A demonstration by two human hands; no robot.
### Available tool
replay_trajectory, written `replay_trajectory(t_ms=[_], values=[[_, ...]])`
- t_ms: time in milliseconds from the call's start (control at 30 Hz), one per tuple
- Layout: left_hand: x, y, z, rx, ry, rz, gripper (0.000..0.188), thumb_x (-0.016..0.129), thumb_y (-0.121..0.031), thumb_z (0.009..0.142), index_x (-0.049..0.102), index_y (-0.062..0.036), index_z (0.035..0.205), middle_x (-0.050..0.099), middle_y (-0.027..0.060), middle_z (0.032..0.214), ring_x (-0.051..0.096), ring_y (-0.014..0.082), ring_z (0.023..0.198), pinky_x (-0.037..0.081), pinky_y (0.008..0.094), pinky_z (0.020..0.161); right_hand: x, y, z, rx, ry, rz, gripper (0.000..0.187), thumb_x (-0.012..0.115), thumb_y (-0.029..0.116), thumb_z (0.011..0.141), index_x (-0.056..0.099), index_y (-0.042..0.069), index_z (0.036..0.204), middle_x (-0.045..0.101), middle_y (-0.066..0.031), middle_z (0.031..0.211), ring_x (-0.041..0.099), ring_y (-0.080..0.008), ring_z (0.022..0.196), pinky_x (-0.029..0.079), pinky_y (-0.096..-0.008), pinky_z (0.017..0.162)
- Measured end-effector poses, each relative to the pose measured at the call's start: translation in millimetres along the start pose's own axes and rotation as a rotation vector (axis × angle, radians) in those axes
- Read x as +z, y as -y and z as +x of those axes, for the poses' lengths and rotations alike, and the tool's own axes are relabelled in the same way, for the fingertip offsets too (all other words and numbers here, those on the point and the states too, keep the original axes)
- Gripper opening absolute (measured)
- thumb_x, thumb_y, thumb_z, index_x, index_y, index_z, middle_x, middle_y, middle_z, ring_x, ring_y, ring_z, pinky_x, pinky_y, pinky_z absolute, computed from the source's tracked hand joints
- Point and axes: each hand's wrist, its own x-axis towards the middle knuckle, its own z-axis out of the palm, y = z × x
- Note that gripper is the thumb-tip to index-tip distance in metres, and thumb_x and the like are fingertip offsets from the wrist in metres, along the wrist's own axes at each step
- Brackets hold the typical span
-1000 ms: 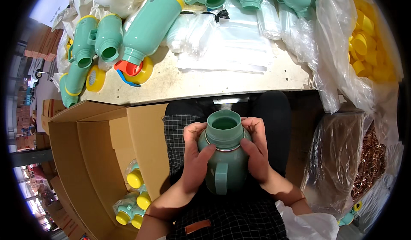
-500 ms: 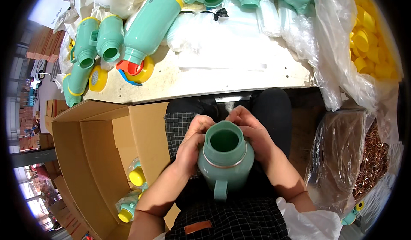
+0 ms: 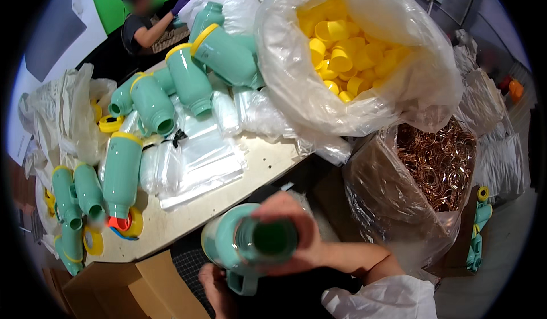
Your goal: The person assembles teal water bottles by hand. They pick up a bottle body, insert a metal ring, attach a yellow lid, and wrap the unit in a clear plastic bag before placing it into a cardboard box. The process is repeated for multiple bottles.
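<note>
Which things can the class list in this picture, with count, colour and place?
held flask: one, green, lower centre
table flasks: about ten, green, on the table
caps: many, yellow, inside the large bag
large bag: one, translucent, upper centre-right
rings: many, copper-coloured, in a plastic-lined container at right
plastic bags: uncounted, clear, mid-table
cardboard box: one, brown, lower left
co-worker: one, dark top, beyond the table
left hand: one, bare, by the held flask
right hand: one, bare, its grip on the held flask

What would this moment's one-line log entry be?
right hand: gripping green bottle near neck | left hand: near bottle, contact unclear | open bag: holds yellow cups
</note>
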Motion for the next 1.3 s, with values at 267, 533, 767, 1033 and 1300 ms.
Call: replay_trajectory(t_ms=[267,533,767,1033,1300], values=[[21.8,2.9,25.4,-0.497,-0.016,-0.463,0.042,0.050,-0.017,0.100,0.050,0.0012,0.137,0.062,0.0132,0.128,0.062,0.0265,0.114,0.052,0.0386,0.095,-78.4,-60.0,48.3,0.445,-0.133,0.226,0.040,0.071,0.010,0.082,0.055,0.010,0.118,0.054,-0.0087,0.119,0.058,-0.0195,0.101,0.049,-0.0326,0.083],[45.2,10.8,31.2,-0.524,0.012,-0.258,0.060,0.050,0.001,0.084,0.043,-0.0025,0.144,0.060,0.0130,0.131,0.058,0.0264,0.119,0.050,0.0361,0.097,-345.9,-221.6,205.8,0.568,-0.740,-0.122,0.087,0.073,0.045,0.085,0.029,0.017,0.155,0.029,-0.0161,0.151,0.033,-0.0326,0.138,0.047,-0.0506,0.100],[50.5,-16.8,46.6,-0.455,-0.154,-0.546,0.068,0.040,0.011,0.082,0.038,-0.0121,0.146,0.059,0.0071,0.103,0.045,0.0090,0.052,0.041,0.0191,0.040,-274.1,-222.3,170.7,0.179,-1.074,0.102,0.062,0.075,0.012,0.085,0.041,0.000,0.136,0.050,-0.0103,0.135,0.053,-0.0237,0.120,0.045,-0.0419,0.099],[32.8,-50.6,67.5,-0.307,-0.277,-0.709,0.055,0.042,0.012,0.083,0.045,-0.0068,0.134,0.057,0.0050,0.092,0.045,0.0066,0.054,0.046,0.0189,0.049,-69.5,-93.9,-14.8,0.387,-0.221,0.478,0.059,0.048,0.046,0.100,0.046,0.002,0.139,0.057,-0.0128,0.133,0.058,-0.0268,0.119,0.047,-0.0410,0.101],[-31.7,-58.1,43.0,-0.197,-0.124,-0.299,0.067,0.038,0.015,0.079,0.037,-0.0090,0.141,0.056,0.0035,0.102,0.042,0.0072,0.054,0.043,0.0213,0.051,3.9,-56.8,-65.1,0.544,0.559,0.020,0.084,0.089,0.015,0.068,0.044,0.005,0.138,0.048,-0.0137,0.137,0.048,-0.0300,0.128,0.042,-0.0413,0.104]])
